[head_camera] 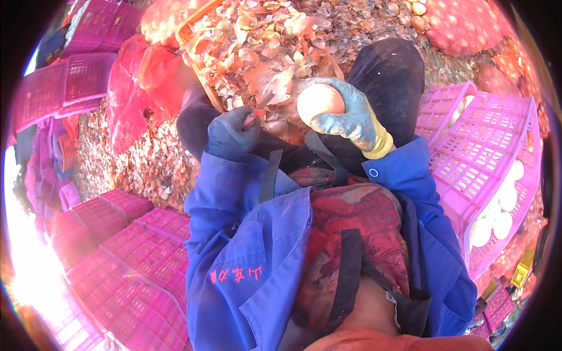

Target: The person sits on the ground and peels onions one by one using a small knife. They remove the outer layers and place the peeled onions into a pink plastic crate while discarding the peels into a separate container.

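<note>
My right hand (351,116), in a blue-coated glove with a yellow cuff, grips a pale round onion (319,105) above my lap. To its left, my left hand (234,133), in a dark blue glove, is closed around the red handle of a small knife (260,113). The knife's blade is hard to make out against the skins, and seems to point away from me. Just beyond both hands, loose onion skins (263,52) are heaped in an orange-rimmed container (204,87) between my knees. Another onion (277,127) lies below the blade, partly hidden.
Purple plastic crates (478,162) stand at my right, with peeled onions (491,219) inside. Stacked crates (136,267) fill the lower left. A red mesh bag (131,92) hangs left of the container. A full mesh sack of onions (465,26) lies far right. Skins (140,171) cover the ground.
</note>
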The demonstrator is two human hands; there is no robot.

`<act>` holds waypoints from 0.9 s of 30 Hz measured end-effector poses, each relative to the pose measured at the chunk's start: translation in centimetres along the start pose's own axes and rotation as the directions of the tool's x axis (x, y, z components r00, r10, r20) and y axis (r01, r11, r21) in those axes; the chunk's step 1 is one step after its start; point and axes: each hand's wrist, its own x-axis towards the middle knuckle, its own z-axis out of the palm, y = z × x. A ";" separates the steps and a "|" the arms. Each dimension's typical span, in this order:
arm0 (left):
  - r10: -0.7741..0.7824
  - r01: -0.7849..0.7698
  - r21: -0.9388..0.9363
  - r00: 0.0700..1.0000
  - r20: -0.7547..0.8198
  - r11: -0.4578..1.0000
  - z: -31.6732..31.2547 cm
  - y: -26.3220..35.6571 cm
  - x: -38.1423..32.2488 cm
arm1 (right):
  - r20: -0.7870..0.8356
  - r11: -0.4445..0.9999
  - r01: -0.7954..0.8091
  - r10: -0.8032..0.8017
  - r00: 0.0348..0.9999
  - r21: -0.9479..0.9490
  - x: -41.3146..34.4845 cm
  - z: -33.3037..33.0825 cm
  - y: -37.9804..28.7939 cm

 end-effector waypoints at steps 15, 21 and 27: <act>0.103 0.279 -0.755 0.904 0.415 0.593 1.5 2.9 -3.5 | -0.199 0.900 0.085 0.002 0.980 0.427 0.5 -0.1 0.9; 0.118 0.278 -0.737 0.893 0.435 0.615 1.7 3.7 -3.0 | -0.282 0.897 0.167 -0.049 0.958 0.410 0.6 -0.1 -0.1; 0.150 0.079 -0.572 0.928 0.342 0.816 4.2 1.3 -3.3 | -0.231 0.620 0.160 0.035 0.972 0.768 0.9 -2.2 1.3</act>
